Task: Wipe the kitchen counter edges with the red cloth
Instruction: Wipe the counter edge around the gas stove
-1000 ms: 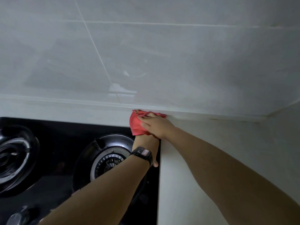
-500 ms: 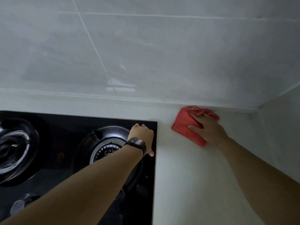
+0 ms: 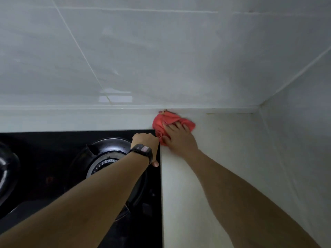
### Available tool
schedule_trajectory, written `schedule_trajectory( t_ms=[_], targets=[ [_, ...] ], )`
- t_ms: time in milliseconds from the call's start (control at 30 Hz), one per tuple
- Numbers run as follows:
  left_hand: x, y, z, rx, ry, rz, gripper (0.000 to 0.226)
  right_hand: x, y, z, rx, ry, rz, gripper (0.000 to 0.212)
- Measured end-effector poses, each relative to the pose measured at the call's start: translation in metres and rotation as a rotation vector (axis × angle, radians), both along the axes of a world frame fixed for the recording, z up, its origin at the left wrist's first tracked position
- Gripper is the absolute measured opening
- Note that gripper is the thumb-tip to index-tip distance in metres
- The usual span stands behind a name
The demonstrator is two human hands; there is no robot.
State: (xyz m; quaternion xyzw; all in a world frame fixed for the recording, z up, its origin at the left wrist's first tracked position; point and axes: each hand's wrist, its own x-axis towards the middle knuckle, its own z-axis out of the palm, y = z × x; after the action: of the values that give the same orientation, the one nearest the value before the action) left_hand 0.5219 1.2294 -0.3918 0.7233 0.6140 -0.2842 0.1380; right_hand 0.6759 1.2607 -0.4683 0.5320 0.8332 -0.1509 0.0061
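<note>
Your right hand [image 3: 179,138] presses the red cloth [image 3: 162,122] flat with straight fingers on the white counter [image 3: 223,158], at the back edge under the tiled wall [image 3: 161,59]. Just left of it, your left hand [image 3: 146,140], wearing a black watch [image 3: 143,150], rests on the black gas hob [image 3: 53,176] beside a burner [image 3: 105,158]; its fingers are hidden.

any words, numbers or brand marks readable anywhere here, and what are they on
None can be read.
The watch on the left wrist has a reddish patch on its face, too blurred to read.
The black stove, red cloth and wall tiles show no text.
</note>
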Motion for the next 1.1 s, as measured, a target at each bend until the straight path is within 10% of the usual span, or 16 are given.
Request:
schedule_trajectory(
  t_ms=[600, 900, 1100],
  targets=[
    [0.0, -0.009, 0.004, 0.014, 0.045, -0.014, 0.062, 0.15, -0.05, 0.013, -0.205, -0.069, -0.71, 0.084],
    [-0.002, -0.003, -0.007, 0.021, 0.062, 0.003, 0.06, 0.142, 0.01, 0.007, -0.144, -0.112, -0.78, 0.066],
    [0.002, 0.002, -0.004, -0.025, 0.098, 0.022, 0.059, 0.08, 0.012, 0.007, -0.057, -0.081, -0.441, 0.06]
  ],
)
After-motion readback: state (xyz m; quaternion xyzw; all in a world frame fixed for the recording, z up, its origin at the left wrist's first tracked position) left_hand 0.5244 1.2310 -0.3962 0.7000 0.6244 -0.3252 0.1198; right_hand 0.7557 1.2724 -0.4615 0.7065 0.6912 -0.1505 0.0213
